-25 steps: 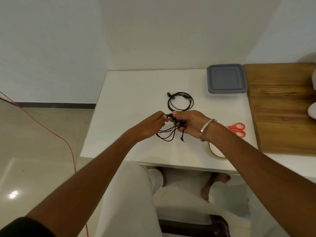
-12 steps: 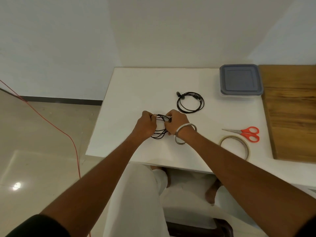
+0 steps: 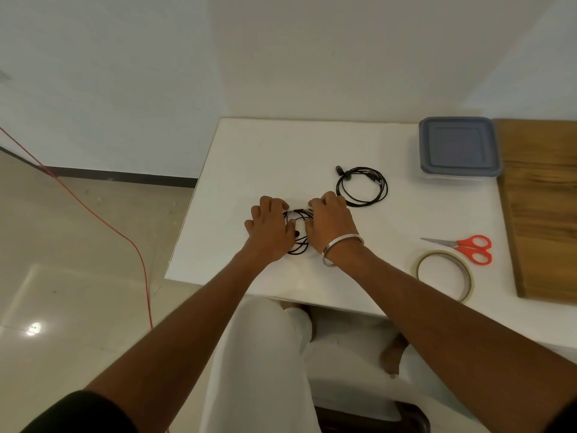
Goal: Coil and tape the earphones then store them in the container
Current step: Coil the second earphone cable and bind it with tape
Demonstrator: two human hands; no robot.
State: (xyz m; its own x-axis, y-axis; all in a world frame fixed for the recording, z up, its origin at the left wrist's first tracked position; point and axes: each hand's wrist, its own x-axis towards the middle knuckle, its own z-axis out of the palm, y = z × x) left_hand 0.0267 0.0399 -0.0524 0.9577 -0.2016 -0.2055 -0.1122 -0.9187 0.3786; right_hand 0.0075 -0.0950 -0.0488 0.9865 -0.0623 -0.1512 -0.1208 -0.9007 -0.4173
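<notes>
A loose coil of black earphones (image 3: 298,232) lies on the white table (image 3: 249,157) between my two hands. My left hand (image 3: 270,228) grips its left side with curled fingers. My right hand (image 3: 331,225), with a metal bangle on the wrist, grips its right side. Parts of the coil are hidden under both hands. A second pair of black earphones (image 3: 362,186) lies neatly coiled just behind my right hand. A roll of clear tape (image 3: 445,278) sits near the front edge on the right. The container (image 3: 459,150) with a grey-blue lid stands shut at the back right.
Red-handled scissors (image 3: 465,246) lie behind the tape roll. A wooden board (image 3: 543,198) covers the table's right end. A red cable (image 3: 93,210) runs across the floor on the left. My legs are under the table's front edge.
Both hands lowered the earphones coil onto the table and moved a little to the left. The view shifted, so the table's objects sit further right in the frame.
</notes>
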